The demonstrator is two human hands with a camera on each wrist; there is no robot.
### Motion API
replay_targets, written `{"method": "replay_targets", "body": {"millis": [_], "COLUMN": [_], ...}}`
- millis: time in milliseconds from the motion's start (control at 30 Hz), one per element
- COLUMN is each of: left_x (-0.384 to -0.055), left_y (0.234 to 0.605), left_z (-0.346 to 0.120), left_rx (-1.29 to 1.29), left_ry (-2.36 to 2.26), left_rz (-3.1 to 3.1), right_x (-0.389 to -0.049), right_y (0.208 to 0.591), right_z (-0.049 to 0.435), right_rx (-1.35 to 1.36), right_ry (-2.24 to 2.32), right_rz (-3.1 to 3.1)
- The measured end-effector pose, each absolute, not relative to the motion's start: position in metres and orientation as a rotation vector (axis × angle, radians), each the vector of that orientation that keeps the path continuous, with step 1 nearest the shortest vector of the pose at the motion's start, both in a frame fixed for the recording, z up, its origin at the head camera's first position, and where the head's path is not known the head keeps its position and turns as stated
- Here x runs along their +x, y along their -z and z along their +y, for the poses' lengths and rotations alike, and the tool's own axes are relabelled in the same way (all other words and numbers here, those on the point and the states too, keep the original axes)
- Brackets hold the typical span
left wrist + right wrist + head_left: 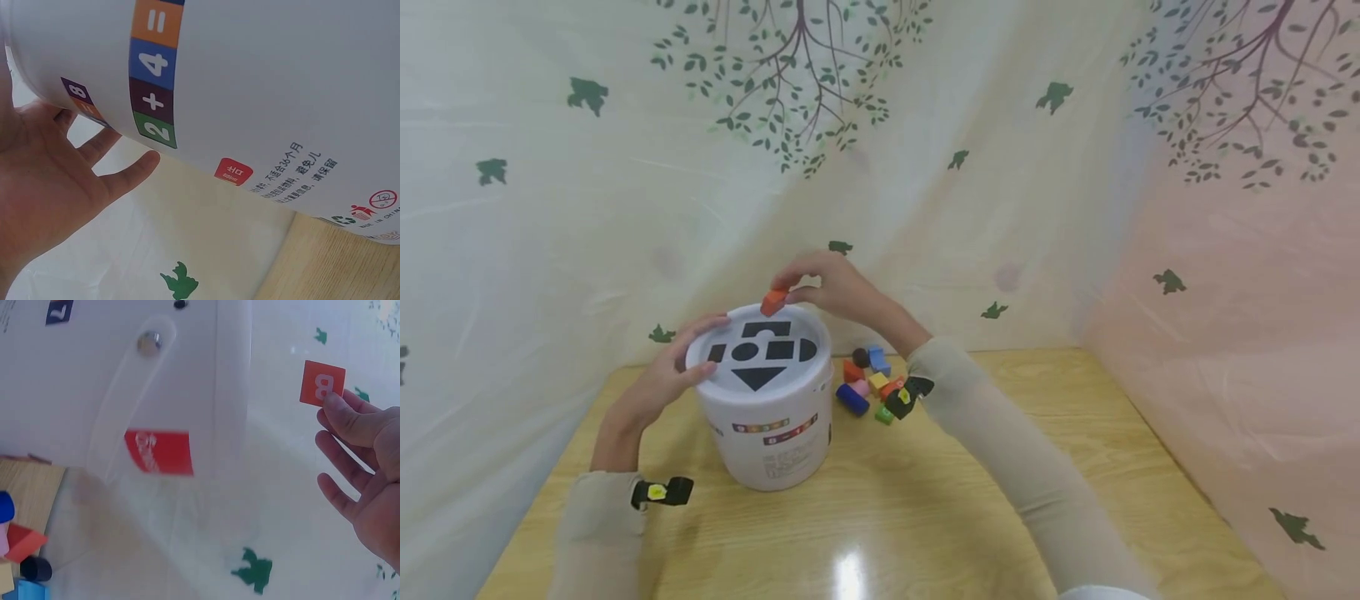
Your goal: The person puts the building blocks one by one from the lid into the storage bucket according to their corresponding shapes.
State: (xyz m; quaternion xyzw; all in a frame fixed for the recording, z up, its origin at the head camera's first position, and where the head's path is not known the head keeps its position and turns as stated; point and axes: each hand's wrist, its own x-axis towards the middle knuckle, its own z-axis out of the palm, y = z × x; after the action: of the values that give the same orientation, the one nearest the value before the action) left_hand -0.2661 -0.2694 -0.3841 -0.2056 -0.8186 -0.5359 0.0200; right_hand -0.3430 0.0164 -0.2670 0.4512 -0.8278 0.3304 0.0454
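Observation:
A white bucket (767, 442) stands on the table with shape-cut holes in its lid (760, 312). My left hand (662, 375) rests against the lid's left edge, thumb on top. In the left wrist view its fingers (128, 175) are spread and fairly straight beside the printed wall. Over the far rim, my right hand (838, 287) pinches an orange block (773, 302) between thumb and fingertips. The right wrist view shows a white figure like an 8 on that block (322, 383); its other fingers are loosely bent below.
Right of the bucket lies a small pile of blocks: a dark blue cylinder (852, 400), a yellow block (878, 383), a light blue block (878, 360), a green block (885, 414) and others. A leaf-patterned curtain (910, 208) hangs behind the wooden table (925, 500).

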Motion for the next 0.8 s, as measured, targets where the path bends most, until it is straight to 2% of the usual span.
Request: {"method": "replay_targets", "body": {"millis": [367, 800], "left_x": [-0.265, -0.263], "left_y": [0.382, 0.381], "left_z": [-0.267, -0.269], "left_rx": [-0.626, -0.588], "left_ry": [1.669, 1.671], "left_rz": [-2.542, -2.579], "right_x": [-0.325, -0.321], "right_y": [0.262, 0.265], "right_z": [-0.026, -0.050], "right_rx": [1.572, 1.600], "right_ry": [-0.737, -0.558], "right_rz": [-2.596, -2.612]}}
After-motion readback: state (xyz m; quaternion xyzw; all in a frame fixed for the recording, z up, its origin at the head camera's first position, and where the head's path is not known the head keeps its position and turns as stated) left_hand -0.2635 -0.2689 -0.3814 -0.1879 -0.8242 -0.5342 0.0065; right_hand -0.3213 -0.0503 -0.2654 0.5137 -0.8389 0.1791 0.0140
